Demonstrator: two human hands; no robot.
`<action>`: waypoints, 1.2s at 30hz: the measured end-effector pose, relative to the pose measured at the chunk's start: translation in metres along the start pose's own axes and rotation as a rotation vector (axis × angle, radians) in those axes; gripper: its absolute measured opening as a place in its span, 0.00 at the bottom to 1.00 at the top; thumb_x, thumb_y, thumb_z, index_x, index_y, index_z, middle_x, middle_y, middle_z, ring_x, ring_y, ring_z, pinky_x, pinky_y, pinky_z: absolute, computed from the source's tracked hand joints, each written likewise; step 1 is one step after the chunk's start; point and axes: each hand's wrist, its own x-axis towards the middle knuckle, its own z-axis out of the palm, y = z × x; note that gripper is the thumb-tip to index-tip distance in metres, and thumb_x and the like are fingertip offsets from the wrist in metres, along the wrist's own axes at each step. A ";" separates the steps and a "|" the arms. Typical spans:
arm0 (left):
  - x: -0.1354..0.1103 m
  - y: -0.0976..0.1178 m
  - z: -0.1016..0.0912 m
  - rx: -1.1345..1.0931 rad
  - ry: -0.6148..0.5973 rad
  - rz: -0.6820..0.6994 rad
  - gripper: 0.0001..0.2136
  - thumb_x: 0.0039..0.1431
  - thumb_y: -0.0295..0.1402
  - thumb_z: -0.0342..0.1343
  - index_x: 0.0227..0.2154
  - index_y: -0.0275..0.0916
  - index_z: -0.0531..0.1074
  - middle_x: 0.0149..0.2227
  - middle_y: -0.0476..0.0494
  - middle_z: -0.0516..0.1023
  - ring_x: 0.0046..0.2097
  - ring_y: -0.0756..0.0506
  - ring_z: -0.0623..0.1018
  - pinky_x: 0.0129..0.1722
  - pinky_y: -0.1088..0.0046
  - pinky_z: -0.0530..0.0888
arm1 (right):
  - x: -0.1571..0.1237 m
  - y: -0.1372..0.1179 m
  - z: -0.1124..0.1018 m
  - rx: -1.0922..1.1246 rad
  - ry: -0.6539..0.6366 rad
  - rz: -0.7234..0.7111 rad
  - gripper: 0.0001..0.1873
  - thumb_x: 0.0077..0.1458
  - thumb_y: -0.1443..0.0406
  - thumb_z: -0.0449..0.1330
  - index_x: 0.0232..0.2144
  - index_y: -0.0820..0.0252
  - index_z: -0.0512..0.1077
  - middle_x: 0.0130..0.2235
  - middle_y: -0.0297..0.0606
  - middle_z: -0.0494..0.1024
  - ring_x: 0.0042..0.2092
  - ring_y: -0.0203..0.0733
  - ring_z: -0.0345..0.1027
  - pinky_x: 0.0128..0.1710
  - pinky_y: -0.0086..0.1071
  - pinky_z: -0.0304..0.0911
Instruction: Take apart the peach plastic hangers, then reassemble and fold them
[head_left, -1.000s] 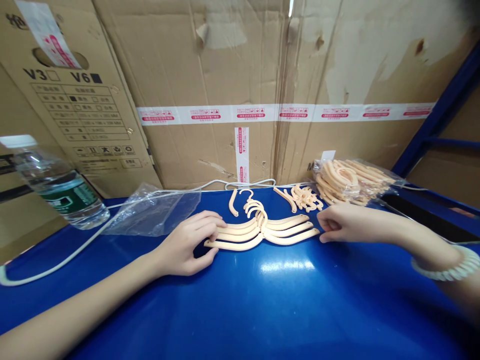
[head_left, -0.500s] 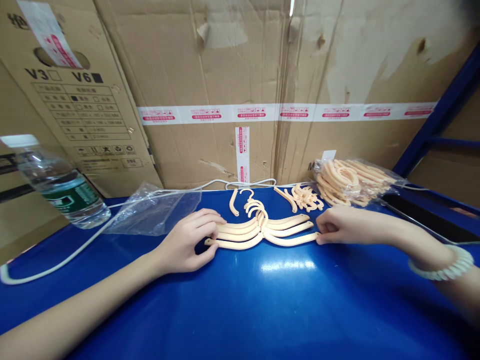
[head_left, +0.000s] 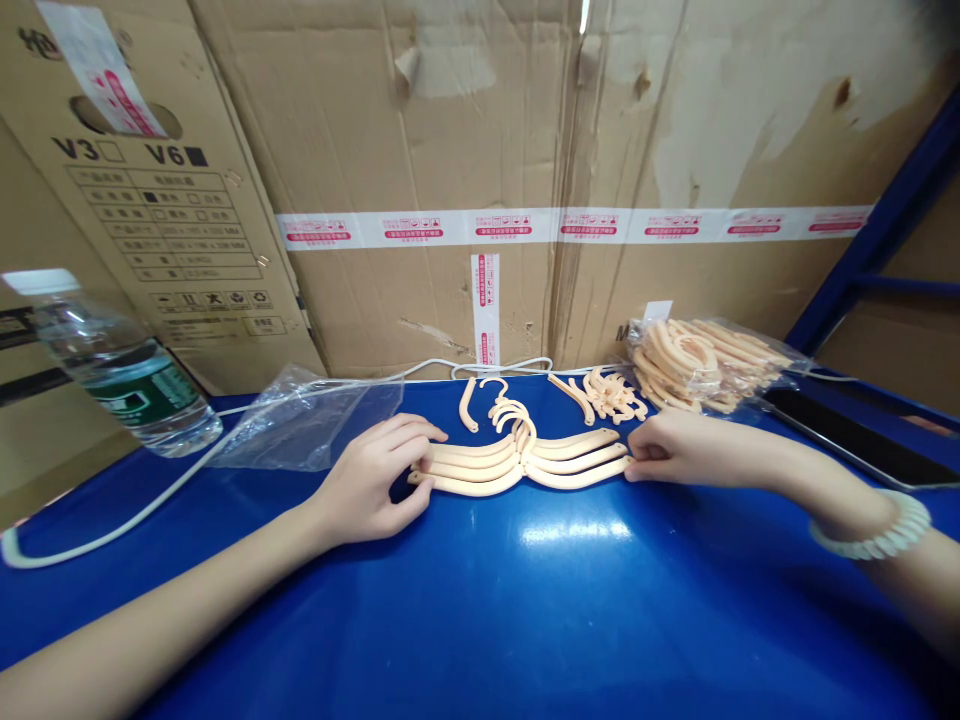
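Several small peach plastic hangers (head_left: 525, 458) lie stacked flat on the blue table (head_left: 525, 600). My left hand (head_left: 375, 485) pinches the left ends of the stack with fingers and thumb. My right hand (head_left: 671, 448), fingers curled, presses against the right ends. A white bead bracelet (head_left: 874, 530) circles my right wrist. One loose hanger piece (head_left: 466, 403) and a small heap of loose hangers (head_left: 607, 395) lie just behind the stack.
A clear bag of more hangers (head_left: 705, 362) sits at the back right. An empty clear plastic bag (head_left: 315, 420), a water bottle (head_left: 120, 375) and a white cable (head_left: 112, 520) are on the left. Cardboard boxes (head_left: 480, 180) wall the back. A dark tray (head_left: 847, 435) lies at the right.
Both hands have pushed inward, squeezing the hanger stack closer together; my right hand slid slightly left.
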 end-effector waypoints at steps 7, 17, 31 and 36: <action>-0.001 -0.002 0.001 -0.004 0.024 0.009 0.05 0.53 0.24 0.54 0.30 0.40 0.65 0.45 0.40 0.77 0.49 0.39 0.74 0.50 0.57 0.71 | -0.001 0.001 -0.002 0.027 -0.045 0.035 0.14 0.54 0.57 0.58 0.21 0.58 0.67 0.22 0.32 0.69 0.25 0.37 0.58 0.24 0.30 0.49; 0.005 -0.006 -0.008 0.036 0.108 -0.063 0.03 0.60 0.27 0.49 0.32 0.40 0.67 0.41 0.39 0.79 0.46 0.40 0.77 0.47 0.61 0.73 | -0.013 0.011 -0.017 0.040 0.036 0.037 0.18 0.57 0.53 0.54 0.21 0.58 0.65 0.22 0.33 0.68 0.25 0.37 0.58 0.25 0.31 0.51; 0.050 -0.020 -0.021 0.067 -0.241 0.012 0.14 0.60 0.28 0.53 0.49 0.41 0.72 0.47 0.42 0.80 0.47 0.42 0.79 0.47 0.65 0.74 | 0.043 -0.019 -0.033 0.077 0.294 -0.289 0.10 0.58 0.68 0.54 0.39 0.65 0.74 0.30 0.38 0.79 0.29 0.37 0.71 0.30 0.28 0.63; 0.077 -0.030 -0.009 0.029 -0.360 0.065 0.15 0.53 0.19 0.57 0.41 0.42 0.77 0.45 0.45 0.80 0.47 0.44 0.79 0.47 0.68 0.74 | 0.101 -0.034 -0.035 -0.060 0.309 -0.386 0.18 0.53 0.77 0.55 0.45 0.65 0.75 0.40 0.44 0.79 0.41 0.42 0.73 0.41 0.31 0.64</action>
